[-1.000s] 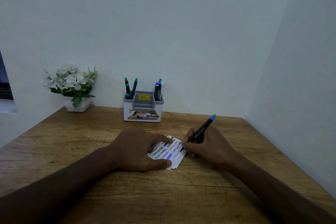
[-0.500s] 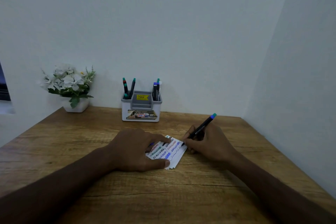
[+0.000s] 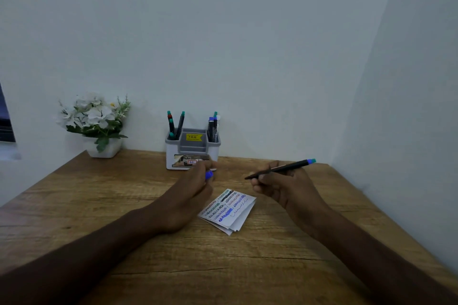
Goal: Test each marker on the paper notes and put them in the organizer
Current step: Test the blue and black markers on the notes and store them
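Black along its barrel, the marker (image 3: pixel 280 169) you are holding in your right hand (image 3: pixel 280 187) is lying almost level above the table (image 3: pixel 247 267), its bare tip pointing left toward your left hand (image 3: pixel 190 195) and its blue-and-teal end pointing right. Your right fingers are curling round the barrel near the tip end, clamping it. Your left fingertips are pinching a small blue cap (image 3: pixel 209 174), just in front of the organizer (image 3: pixel 192 148).

Light and stiff, this marker is likely asking for very little force; the smooth barrel could be turning in your fingers as the cap is pressed on, so gripping close to the tip, as you are doing, looks sensible. The cap is tiny and probably easy to drop.

Paper notes (image 3: pixel 229 210) are lying on the table between your hands, touched by neither, fanned and covered in scribbles. Other markers are standing in the organizer's left and right pockets.

How your left fingers are lying round the cap is mostly hidden behind the hand, and the scribbles are too small to be read.
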The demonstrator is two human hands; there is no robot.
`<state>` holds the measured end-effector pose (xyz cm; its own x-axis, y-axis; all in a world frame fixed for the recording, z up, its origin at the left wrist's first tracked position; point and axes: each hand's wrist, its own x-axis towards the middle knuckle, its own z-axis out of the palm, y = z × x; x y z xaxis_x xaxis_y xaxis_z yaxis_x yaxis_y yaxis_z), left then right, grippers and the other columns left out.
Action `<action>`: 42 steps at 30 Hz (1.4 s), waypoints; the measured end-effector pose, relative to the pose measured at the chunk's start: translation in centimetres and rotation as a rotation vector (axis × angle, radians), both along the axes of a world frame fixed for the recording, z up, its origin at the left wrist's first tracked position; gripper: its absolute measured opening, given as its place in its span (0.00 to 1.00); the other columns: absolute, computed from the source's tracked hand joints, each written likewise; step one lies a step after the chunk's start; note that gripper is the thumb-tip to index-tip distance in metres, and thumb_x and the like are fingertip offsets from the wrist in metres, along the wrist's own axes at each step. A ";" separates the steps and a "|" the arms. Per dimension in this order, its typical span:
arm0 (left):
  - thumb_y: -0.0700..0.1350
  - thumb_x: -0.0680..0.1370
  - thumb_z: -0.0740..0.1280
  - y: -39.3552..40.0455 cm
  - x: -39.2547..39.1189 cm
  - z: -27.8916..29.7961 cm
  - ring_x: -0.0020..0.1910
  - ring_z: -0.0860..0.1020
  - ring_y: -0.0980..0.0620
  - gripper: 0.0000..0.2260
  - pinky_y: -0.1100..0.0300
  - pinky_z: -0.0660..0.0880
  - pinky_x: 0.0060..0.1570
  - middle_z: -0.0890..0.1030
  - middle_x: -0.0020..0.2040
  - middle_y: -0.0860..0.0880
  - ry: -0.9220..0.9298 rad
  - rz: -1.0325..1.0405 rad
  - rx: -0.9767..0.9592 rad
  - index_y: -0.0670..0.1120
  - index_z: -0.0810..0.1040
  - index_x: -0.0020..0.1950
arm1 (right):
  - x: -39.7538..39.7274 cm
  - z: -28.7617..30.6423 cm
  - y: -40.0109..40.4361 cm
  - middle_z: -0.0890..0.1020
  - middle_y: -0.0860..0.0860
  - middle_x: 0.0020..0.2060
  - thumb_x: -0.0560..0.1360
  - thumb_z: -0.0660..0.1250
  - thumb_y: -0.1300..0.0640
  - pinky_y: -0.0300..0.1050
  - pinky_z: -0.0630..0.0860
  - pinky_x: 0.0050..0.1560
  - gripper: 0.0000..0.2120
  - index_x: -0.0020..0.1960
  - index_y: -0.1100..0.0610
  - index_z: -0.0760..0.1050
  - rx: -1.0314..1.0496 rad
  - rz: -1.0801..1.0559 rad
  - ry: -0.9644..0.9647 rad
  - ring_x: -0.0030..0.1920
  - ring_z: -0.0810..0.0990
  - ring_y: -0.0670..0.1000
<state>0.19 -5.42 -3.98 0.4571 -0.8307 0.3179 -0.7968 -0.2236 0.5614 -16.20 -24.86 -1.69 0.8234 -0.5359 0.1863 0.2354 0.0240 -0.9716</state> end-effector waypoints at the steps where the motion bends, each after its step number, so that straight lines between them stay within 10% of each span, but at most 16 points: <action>1: 0.44 0.88 0.57 0.1 0.0 -0.1 0.57 0.73 0.68 0.15 0.75 0.69 0.51 0.75 0.66 0.54 -0.020 -0.024 0.012 0.51 0.66 0.76 | 0.0 0.1 0.2 0.89 0.62 0.43 0.81 0.62 0.73 0.43 0.87 0.42 0.10 0.51 0.70 0.83 0.058 0.019 -0.008 0.41 0.90 0.54; 7: 0.43 0.88 0.59 0.4 -0.1 0.1 0.53 0.78 0.65 0.10 0.71 0.72 0.51 0.80 0.54 0.68 -0.092 -0.091 -0.036 0.53 0.74 0.66 | 0.0 0.1 1.1 0.90 0.63 0.45 0.82 0.63 0.70 0.43 0.88 0.43 0.15 0.47 0.65 0.88 0.056 0.031 -0.030 0.43 0.91 0.56; 12: 0.49 0.86 0.63 0.2 -0.1 0.2 0.58 0.74 0.70 0.16 0.75 0.70 0.55 0.75 0.66 0.64 -0.126 -0.076 0.007 0.53 0.73 0.74 | 0.0 -0.2 1.3 0.90 0.64 0.43 0.78 0.74 0.67 0.44 0.87 0.46 0.04 0.50 0.62 0.87 -0.081 -0.046 -0.067 0.43 0.91 0.57; 20: 0.45 0.85 0.65 -0.2 -0.3 0.1 0.51 0.73 0.81 0.16 0.81 0.67 0.47 0.77 0.47 0.72 -0.105 -0.102 -0.042 0.56 0.70 0.72 | -0.1 -0.3 1.2 0.90 0.63 0.41 0.79 0.74 0.67 0.46 0.88 0.47 0.04 0.48 0.61 0.86 -0.152 -0.063 -0.057 0.43 0.91 0.57; 30: 0.47 0.85 0.65 -0.1 0.0 -0.1 0.53 0.78 0.72 0.16 0.78 0.69 0.49 0.84 0.54 0.63 -0.100 -0.115 -0.048 0.57 0.71 0.72 | -0.1 -0.4 1.3 0.89 0.60 0.40 0.79 0.74 0.67 0.46 0.87 0.45 0.05 0.46 0.59 0.86 -0.173 -0.038 -0.040 0.41 0.90 0.56; 39: 0.45 0.83 0.70 0.0 -0.2 -0.3 0.52 0.77 0.70 0.17 0.74 0.72 0.49 0.78 0.56 0.71 -0.231 -0.208 -0.103 0.58 0.79 0.71 | -0.5 -0.4 1.6 0.92 0.45 0.43 0.73 0.81 0.50 0.36 0.85 0.44 0.05 0.49 0.45 0.90 -0.580 -0.059 0.089 0.44 0.91 0.46; 42: 0.48 0.81 0.71 -0.2 -0.2 -0.5 0.56 0.77 0.64 0.14 0.70 0.73 0.53 0.81 0.61 0.59 -0.278 -0.168 -0.167 0.56 0.83 0.67 | -0.3 -0.6 2.0 0.91 0.42 0.46 0.73 0.82 0.54 0.39 0.86 0.47 0.07 0.50 0.45 0.90 -0.665 -0.071 0.042 0.47 0.90 0.44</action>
